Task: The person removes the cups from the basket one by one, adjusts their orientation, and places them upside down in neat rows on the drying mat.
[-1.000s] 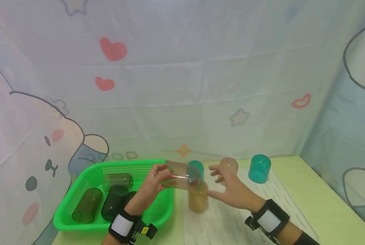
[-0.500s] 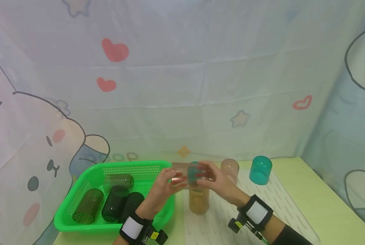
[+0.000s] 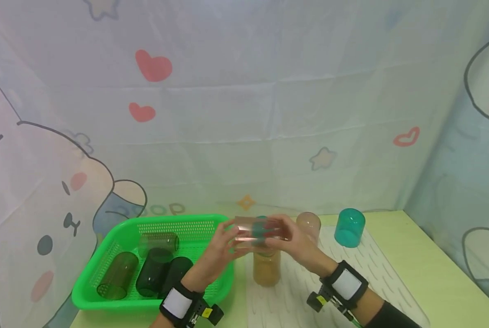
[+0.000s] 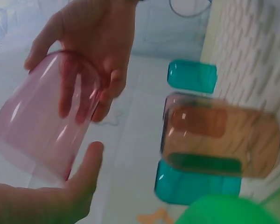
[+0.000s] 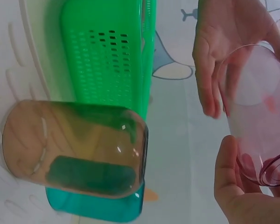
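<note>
A transparent pink cup (image 3: 248,228) lies sideways in the air between my hands, above the white mat. My left hand (image 3: 217,250) holds it by the left end, and my right hand (image 3: 295,243) grips the right end, fingers showing through the pink wall. In the right wrist view, the pink cup (image 5: 256,107) has its round base near my right hand (image 5: 252,200). Just below it in the head view, an amber cup (image 3: 266,272) stands upside down on the mat. A teal cup (image 4: 196,186) stands behind the amber one, largely covered in the head view.
At left, a green basket (image 3: 78,298) holds several brown and dark cups (image 3: 153,275) lying on their sides. Another pale pink cup (image 3: 308,223) and a teal cup (image 3: 349,228) stand at the back of the white mat (image 3: 310,300). A patterned curtain (image 3: 236,114) hangs behind.
My right hand has moved left and taken hold of the pink cup's right end. My left hand, holding its other end, has shifted slightly right with it.
</note>
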The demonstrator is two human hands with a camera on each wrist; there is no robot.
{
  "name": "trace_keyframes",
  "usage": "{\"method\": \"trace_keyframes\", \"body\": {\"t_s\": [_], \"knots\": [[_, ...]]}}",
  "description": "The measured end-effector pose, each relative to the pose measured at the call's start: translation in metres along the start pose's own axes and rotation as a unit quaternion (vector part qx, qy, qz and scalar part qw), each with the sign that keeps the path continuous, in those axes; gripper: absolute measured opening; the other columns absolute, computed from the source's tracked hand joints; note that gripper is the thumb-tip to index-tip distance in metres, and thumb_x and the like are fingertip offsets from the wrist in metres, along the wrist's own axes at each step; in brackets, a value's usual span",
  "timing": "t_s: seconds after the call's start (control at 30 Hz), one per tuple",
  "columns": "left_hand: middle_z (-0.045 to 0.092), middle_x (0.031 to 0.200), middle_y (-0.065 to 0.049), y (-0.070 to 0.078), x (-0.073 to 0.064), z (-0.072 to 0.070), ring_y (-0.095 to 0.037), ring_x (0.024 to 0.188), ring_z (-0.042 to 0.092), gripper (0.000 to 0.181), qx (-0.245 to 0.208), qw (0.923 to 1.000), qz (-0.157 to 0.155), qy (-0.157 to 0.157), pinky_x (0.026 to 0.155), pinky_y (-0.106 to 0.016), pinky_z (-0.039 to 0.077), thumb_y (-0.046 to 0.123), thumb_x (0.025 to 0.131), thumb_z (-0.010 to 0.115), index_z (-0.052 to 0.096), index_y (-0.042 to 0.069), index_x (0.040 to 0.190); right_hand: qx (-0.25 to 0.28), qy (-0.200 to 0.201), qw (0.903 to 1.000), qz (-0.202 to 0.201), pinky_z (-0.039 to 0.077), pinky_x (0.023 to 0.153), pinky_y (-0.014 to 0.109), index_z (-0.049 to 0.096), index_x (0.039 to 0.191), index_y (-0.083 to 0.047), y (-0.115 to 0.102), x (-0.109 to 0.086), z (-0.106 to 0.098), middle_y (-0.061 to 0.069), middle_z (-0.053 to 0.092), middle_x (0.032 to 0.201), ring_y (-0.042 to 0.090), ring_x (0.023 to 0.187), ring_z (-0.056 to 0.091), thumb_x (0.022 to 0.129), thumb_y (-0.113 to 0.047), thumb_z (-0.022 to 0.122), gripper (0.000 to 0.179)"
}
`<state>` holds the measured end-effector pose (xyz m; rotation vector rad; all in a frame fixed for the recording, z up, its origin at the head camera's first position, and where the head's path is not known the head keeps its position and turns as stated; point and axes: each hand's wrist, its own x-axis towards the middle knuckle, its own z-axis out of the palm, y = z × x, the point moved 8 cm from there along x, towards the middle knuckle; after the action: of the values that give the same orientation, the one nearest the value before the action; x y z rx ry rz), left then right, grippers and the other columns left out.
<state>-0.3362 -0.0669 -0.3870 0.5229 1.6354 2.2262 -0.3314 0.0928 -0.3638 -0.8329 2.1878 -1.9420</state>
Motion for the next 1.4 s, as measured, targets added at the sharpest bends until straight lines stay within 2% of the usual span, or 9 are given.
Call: {"method": "trace_keyframes", "body": {"t_s": [0.17, 0.3, 0.53, 0.7, 0.8, 0.97, 1.13, 1.27, 1.4], "knots": [[0.020, 0.145, -0.022, 0.015, -0.006, -0.013, -0.038, 0.134, 0.028, 0.063, 0.103, 0.9944, -0.019, 0.013, 0.105, -0.051, 0.034, 0.031, 0.098, 0.050, 0.015, 0.011, 0.147, -0.013, 0.001, 0.9999, 0.010, 0.051, 0.085, 0.033, 0.035, 0.136, 0.002, 0.000, -0.006, -0.018, 0.028, 0.039, 0.132, 0.042, 0.116, 0.044, 0.092, -0.013, 0.061, 0.054], [0.024, 0.144, -0.023, 0.029, -0.009, -0.025, -0.039, 0.131, 0.033, 0.063, 0.193, 0.9803, -0.032, 0.026, 0.104, -0.051, 0.034, 0.034, 0.097, 0.053, 0.022, 0.011, 0.147, -0.054, 0.014, 0.9982, 0.022, 0.052, 0.084, 0.032, 0.037, 0.136, 0.000, -0.002, -0.013, -0.038, 0.024, 0.041, 0.131, 0.038, 0.114, 0.047, 0.092, -0.012, 0.061, 0.051], [0.036, 0.143, -0.011, 0.036, -0.012, -0.048, -0.032, 0.131, 0.037, 0.058, 0.363, 0.9273, -0.091, 0.020, 0.100, -0.051, 0.037, 0.044, 0.093, 0.057, 0.038, 0.016, 0.140, -0.178, 0.035, 0.9829, 0.031, 0.052, 0.076, 0.029, 0.045, 0.132, -0.001, -0.009, -0.022, -0.065, 0.017, 0.054, 0.117, 0.028, 0.100, 0.053, 0.087, -0.017, 0.070, 0.053], [0.045, 0.135, -0.012, 0.040, -0.014, -0.061, -0.033, 0.126, 0.042, 0.050, 0.439, 0.8904, -0.121, 0.001, 0.094, -0.050, 0.042, 0.042, 0.094, 0.057, 0.045, 0.013, 0.134, -0.258, 0.023, 0.9657, 0.018, 0.050, 0.068, 0.027, 0.048, 0.130, -0.002, -0.018, -0.021, -0.077, 0.010, 0.055, 0.109, 0.023, 0.089, 0.051, 0.084, -0.021, 0.074, 0.056], [0.050, 0.129, -0.013, 0.038, -0.013, -0.068, -0.033, 0.119, 0.048, 0.047, 0.474, 0.8704, -0.132, -0.014, 0.089, -0.048, 0.045, 0.040, 0.094, 0.057, 0.049, 0.010, 0.130, -0.323, 0.019, 0.9459, 0.020, 0.048, 0.066, 0.028, 0.048, 0.131, -0.001, -0.019, -0.021, -0.083, 0.007, 0.054, 0.109, 0.020, 0.087, 0.051, 0.084, -0.028, 0.073, 0.060], [0.057, 0.119, -0.012, 0.026, -0.011, -0.081, -0.030, 0.107, 0.056, 0.040, 0.523, 0.8380, -0.148, -0.047, 0.080, -0.043, 0.049, 0.035, 0.093, 0.060, 0.056, 0.006, 0.121, -0.443, 0.002, 0.8961, 0.030, 0.049, 0.074, 0.035, 0.049, 0.131, 0.000, -0.009, -0.022, -0.089, 0.008, 0.055, 0.113, 0.021, 0.097, 0.052, 0.083, -0.038, 0.070, 0.064], [0.058, 0.112, -0.010, 0.022, -0.010, -0.088, -0.026, 0.096, 0.058, 0.037, 0.574, 0.7997, -0.162, -0.066, 0.073, -0.040, 0.048, 0.033, 0.092, 0.063, 0.058, 0.005, 0.115, -0.474, -0.012, 0.8802, 0.028, 0.051, 0.075, 0.039, 0.051, 0.119, 0.005, 0.004, -0.019, -0.089, 0.011, 0.058, 0.107, 0.025, 0.096, 0.057, 0.078, -0.031, 0.073, 0.058], [0.058, 0.111, -0.010, 0.025, -0.007, -0.091, -0.022, 0.091, 0.057, 0.038, 0.592, 0.7854, -0.170, -0.062, 0.072, -0.040, 0.047, 0.033, 0.092, 0.062, 0.058, 0.004, 0.116, -0.475, -0.019, 0.8790, 0.036, 0.050, 0.068, 0.034, 0.052, 0.110, 0.003, 0.016, -0.014, -0.090, 0.008, 0.057, 0.097, 0.020, 0.086, 0.056, 0.073, -0.024, 0.076, 0.052], [0.058, 0.110, -0.010, 0.027, -0.006, -0.093, -0.021, 0.090, 0.057, 0.038, 0.599, 0.7802, -0.168, -0.062, 0.072, -0.039, 0.047, 0.032, 0.092, 0.062, 0.058, 0.004, 0.116, -0.491, -0.029, 0.8688, 0.052, 0.048, 0.064, 0.032, 0.052, 0.114, 0.003, 0.031, -0.011, -0.091, 0.007, 0.056, 0.094, 0.019, 0.081, 0.054, 0.071, -0.023, 0.077, 0.056]]}}
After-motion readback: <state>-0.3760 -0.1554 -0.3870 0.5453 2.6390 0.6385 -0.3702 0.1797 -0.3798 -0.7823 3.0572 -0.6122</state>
